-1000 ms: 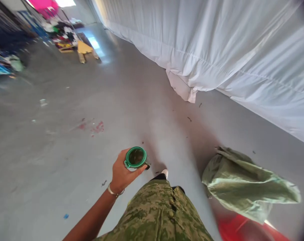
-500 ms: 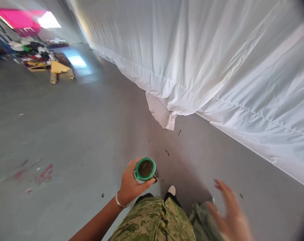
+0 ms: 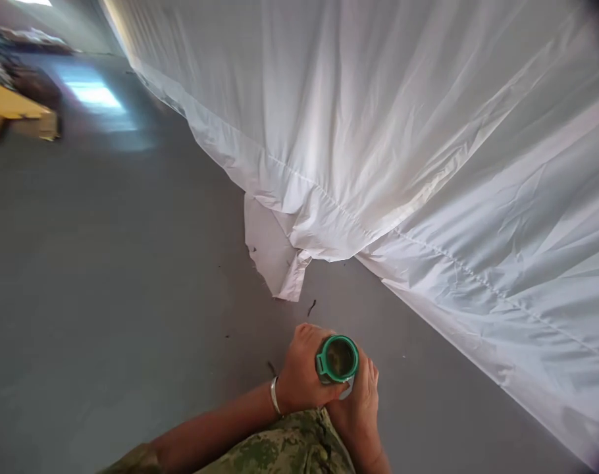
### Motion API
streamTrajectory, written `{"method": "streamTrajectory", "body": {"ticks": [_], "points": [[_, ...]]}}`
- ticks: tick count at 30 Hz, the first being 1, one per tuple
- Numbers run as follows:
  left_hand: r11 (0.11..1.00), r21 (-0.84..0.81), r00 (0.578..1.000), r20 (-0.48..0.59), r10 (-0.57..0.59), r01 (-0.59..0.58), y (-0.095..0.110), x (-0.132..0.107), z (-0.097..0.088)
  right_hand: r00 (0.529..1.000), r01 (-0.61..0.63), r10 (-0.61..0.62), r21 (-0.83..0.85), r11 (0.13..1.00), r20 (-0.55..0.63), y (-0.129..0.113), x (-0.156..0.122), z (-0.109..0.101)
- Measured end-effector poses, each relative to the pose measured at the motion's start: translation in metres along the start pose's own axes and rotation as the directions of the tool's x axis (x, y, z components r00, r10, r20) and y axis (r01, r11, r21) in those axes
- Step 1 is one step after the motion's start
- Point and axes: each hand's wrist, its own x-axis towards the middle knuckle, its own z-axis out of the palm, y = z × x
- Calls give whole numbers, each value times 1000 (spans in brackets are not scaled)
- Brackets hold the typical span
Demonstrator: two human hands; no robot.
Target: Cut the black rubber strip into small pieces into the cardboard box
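A small round container with a green rim (image 3: 338,359) is seen from above, low in the middle of the view. My left hand (image 3: 302,375) is wrapped round its left side; a metal bangle sits on that wrist. My right hand (image 3: 359,408) comes up from below and closes against the container's right and lower side. Both hands are over my camouflage-patterned clothing (image 3: 280,447), above a grey floor.
A large white sheet (image 3: 403,145) hangs along the right and drapes onto the grey floor (image 3: 106,276), with a folded corner (image 3: 280,263) just ahead of my hands. Small dark scraps lie near that corner. A blurred yellow object (image 3: 13,112) stands far left.
My right hand has come in from the lower right and closed on the container beside my left hand. The view has swung toward the white sheet; the green sack is out of sight.
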Motion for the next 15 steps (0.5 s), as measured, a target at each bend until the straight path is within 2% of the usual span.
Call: {"method": "streamTrajectory", "body": {"ticks": [3, 5, 8, 11, 13, 15], "points": [[995, -36, 994, 63, 91, -89, -14, 83, 40, 981, -146, 134, -76, 986, -137, 45, 58, 4], [990, -75, 987, 105, 124, -117, -19, 133, 68, 966, -207, 186, -106, 972, -179, 77, 93, 3], [985, -125, 980, 145, 138, -120, -27, 198, 119, 949, -266, 239, -114, 957, -207, 133, 140, -2], [979, -164, 969, 192, 154, -123, -39, 253, 179, 893, -380, 353, -49, 924, -280, 188, 188, -6], [970, -199, 943, 273, 189, -137, -51, 290, 216, 858, -421, 401, 8, 907, -321, 224, 223, -9], [953, -257, 886, 387, 255, -162, -67, 334, 246, 838, -426, 407, 32, 904, -362, 259, 260, -15]]}}
